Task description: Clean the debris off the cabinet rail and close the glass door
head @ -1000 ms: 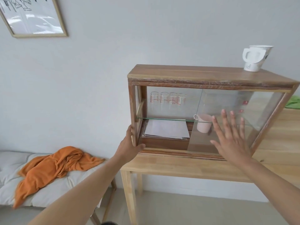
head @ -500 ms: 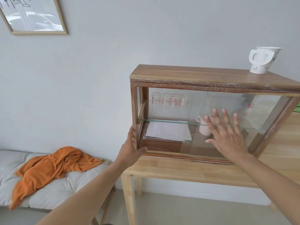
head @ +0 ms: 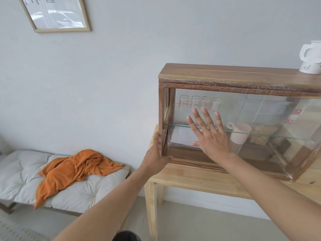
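A wooden cabinet (head: 225, 75) with sliding glass doors stands on a light wooden table (head: 199, 178). My right hand (head: 211, 136) lies flat, fingers spread, against the left glass door (head: 231, 108), which now covers the cabinet's left half up to the frame. My left hand (head: 156, 153) grips the cabinet's lower left corner post, thumb on the front. The bottom rail (head: 199, 163) runs along the front; I see no debris on it. Inside are several measuring glasses (head: 199, 102), a pink mug (head: 240, 133) and white papers (head: 182, 136).
A white jug (head: 311, 58) stands on the cabinet's top right. To the left, a cushioned bench (head: 20, 171) carries an orange cloth (head: 74, 169). A framed picture (head: 57, 13) hangs on the wall. A dark round object (head: 126, 236) shows at the bottom edge.
My right hand has slid left across the cabinet front with the glass door, from the right half to the left half. My left hand has stayed on the corner post.
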A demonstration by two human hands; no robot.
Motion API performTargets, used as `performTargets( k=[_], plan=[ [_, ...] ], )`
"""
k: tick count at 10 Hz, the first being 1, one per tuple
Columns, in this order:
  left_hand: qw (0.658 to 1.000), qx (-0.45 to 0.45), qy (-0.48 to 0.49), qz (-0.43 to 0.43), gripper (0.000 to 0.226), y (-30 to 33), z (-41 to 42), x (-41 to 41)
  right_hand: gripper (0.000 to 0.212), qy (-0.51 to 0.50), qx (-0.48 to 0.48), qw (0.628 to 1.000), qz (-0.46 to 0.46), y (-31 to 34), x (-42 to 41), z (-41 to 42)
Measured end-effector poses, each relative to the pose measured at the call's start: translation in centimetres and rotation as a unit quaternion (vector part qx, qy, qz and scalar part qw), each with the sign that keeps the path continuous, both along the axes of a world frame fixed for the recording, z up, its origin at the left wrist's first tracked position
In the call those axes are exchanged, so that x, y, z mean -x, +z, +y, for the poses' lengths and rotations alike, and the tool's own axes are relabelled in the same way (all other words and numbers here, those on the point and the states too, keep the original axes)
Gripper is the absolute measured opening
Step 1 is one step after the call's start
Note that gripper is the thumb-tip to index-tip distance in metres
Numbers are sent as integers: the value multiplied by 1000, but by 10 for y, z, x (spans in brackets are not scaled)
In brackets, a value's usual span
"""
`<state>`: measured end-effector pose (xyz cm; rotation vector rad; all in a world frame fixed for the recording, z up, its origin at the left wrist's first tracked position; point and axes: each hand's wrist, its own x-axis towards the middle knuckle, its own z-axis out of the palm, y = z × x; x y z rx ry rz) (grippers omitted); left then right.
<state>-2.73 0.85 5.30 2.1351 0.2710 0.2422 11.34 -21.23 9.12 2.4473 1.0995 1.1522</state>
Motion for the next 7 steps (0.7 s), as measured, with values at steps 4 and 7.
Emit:
performTargets(
  k=[4, 7],
  plan=[
    [1000, -27, -1, 16, 122, 3, -2, -2, 136, 6, -8, 1000, 9, -2, 5, 30],
    [957, -275, 65, 57, 90, 59, -28, 24, 94, -23, 15, 996, 89, 20, 47, -4]
  ],
)
